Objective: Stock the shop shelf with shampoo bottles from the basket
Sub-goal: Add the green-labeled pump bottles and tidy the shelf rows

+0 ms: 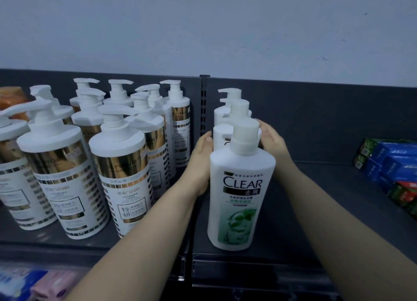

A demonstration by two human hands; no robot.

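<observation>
Landmark: front CLEAR bottle (pixel 241 187), upright at the lip of the dark shelf (pixel 327 210). Directly behind it, a single file of the same white pump bottles runs to the back panel. Your left hand (pixel 203 158) and right hand (pixel 272 140) flank the second bottle (pixel 222 136) in that file. Fingers are straight and palms turned in against its shoulders, with nothing curled round it. Contact on the right side is partly hidden by the front bottle's pump. Basket not in view.

Handling, as a judgement: probably full, so heavy for their size. Stiff plastic, smooth and likely slippery. Tall with a narrow foot, so they tip easily and could domino down the file. Take hold at the waist below the shoulder, not by the pump — the collar may turn. Left of the front CLEAR bottle stand gold-banded pump bottles (pixel 121 165); well to its right, blue boxes (pixel 397 165).
</observation>
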